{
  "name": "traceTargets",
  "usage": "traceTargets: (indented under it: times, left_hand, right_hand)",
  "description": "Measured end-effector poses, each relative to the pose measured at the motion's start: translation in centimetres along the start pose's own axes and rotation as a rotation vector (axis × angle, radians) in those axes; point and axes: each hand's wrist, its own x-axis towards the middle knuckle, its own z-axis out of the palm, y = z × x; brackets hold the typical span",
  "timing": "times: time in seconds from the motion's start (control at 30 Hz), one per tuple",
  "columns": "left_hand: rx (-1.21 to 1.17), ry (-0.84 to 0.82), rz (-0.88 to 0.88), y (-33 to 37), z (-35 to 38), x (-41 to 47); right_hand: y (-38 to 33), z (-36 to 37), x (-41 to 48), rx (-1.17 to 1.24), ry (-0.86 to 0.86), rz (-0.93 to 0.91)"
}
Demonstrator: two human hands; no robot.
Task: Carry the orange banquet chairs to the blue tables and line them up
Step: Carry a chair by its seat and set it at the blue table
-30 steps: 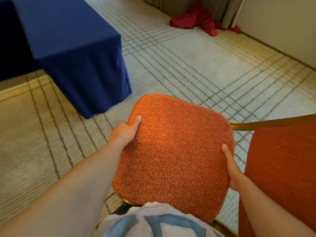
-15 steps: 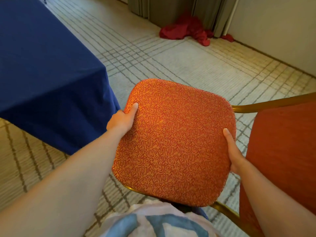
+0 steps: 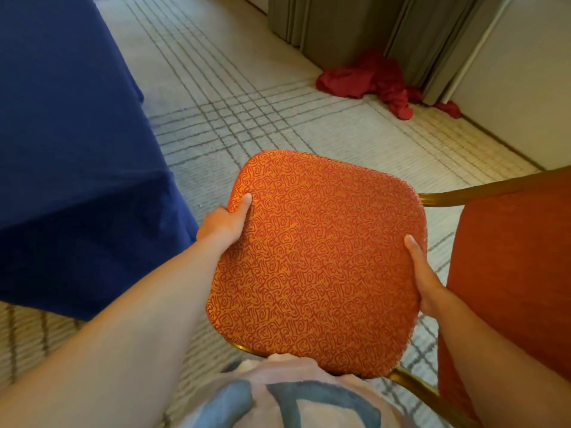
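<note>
I hold an orange banquet chair [image 3: 318, 257] off the carpet, its patterned seat facing up in front of my chest. My left hand [image 3: 225, 222] grips the seat's left edge, thumb on top. My right hand [image 3: 425, 279] grips the right edge. The chair's plain orange backrest [image 3: 509, 273] and gold frame [image 3: 457, 194] stand at the right. A blue-clothed table [image 3: 77, 149] fills the left side, its corner close to my left hand. The chair's legs are hidden under the seat.
Pale carpet with grey grid lines [image 3: 247, 112] runs ahead between table and wall. A heap of red cloth [image 3: 370, 81] lies on the floor by grey curtains [image 3: 340, 26] at the back. A white wall [image 3: 509, 88] closes the right side.
I have carried the chair forward alongside the blue table, which now spreads further down the left. The red cloth and curtains look nearer. Both hands keep the same grip.
</note>
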Motion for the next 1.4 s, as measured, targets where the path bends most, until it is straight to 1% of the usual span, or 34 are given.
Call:
traceTargets:
  times: [0.13,0.23,0.3,0.47,0.63,0.77,0.87,1.0,1.17,1.3,1.4]
  left_hand:
    - [-0.037,0.019,-0.061,4.0,0.2,5.0]
    - [-0.041,0.044,-0.085,6.0,-0.4,8.6]
    - [-0.03,0.052,-0.096,7.5,-0.7,11.3]
    - [-0.03,0.05,-0.125,10.6,-1.0,19.2]
    - [-0.031,0.068,-0.129,15.3,-4.0,29.0]
    - [-0.056,0.125,-0.107,19.3,-7.4,36.4]
    - [-0.078,0.167,-0.097,21.4,-9.4,40.5]
    - [-0.108,0.179,-0.135,23.7,-11.8,46.5]
    - [-0.144,0.205,-0.213,24.7,-12.3,53.8]
    - [-0.26,0.265,-0.277,27.3,-14.1,60.4]
    - [-0.33,0.287,-0.294,28.5,-15.1,63.9]
  right_hand:
    - [-5.6,0.4,6.5,-0.011,-0.042,0.03]
    - [-8.3,1.5,10.9,0.008,-0.054,0.052]
    - [-9.9,2.1,13.8,-0.022,-0.037,0.084]
    - [-14.2,4.7,21.5,-0.016,-0.051,0.092]
    - [-20.9,9.2,29.7,-0.005,-0.048,0.092]
    - [-27.8,12.8,36.0,-0.027,-0.045,0.028]
    - [-32.9,15.2,39.4,-0.051,-0.078,-0.013]
    - [-38.4,18.7,44.7,-0.079,-0.136,-0.003]
    - [-43.9,22.4,53.3,-0.154,-0.2,0.008]
    - [-51.2,27.0,61.1,-0.228,-0.248,0.027]
    - [-54.7,29.4,66.5,-0.314,-0.28,0.054]
